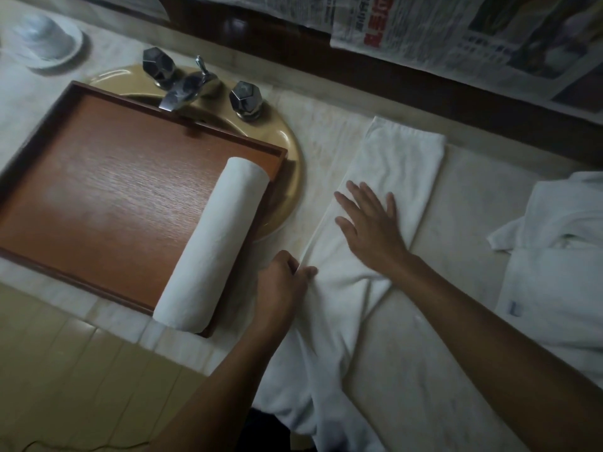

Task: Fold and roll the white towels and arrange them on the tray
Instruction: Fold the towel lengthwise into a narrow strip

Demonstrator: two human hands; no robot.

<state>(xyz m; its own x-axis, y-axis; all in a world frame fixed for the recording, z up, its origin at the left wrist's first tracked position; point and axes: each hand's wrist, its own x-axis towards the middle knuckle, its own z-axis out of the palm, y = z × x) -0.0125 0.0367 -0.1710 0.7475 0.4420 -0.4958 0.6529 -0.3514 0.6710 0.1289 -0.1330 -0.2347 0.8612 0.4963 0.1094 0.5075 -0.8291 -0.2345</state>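
towel (388,177), folded into a long strip on the counter (473,203) right of the tray (98,177), looks soft and limp; left hand (280,282) pinches its near edge, right hand (368,220) presses flat, fingers spread, so grip by the hem.

The tray (98,177) hides most of the sink (287,177); newspaper (456,34) print is blurred

One rolled white towel (212,246) lies along the wooden tray's (107,177) right edge; a folded towel (388,177) lies flat beside it.
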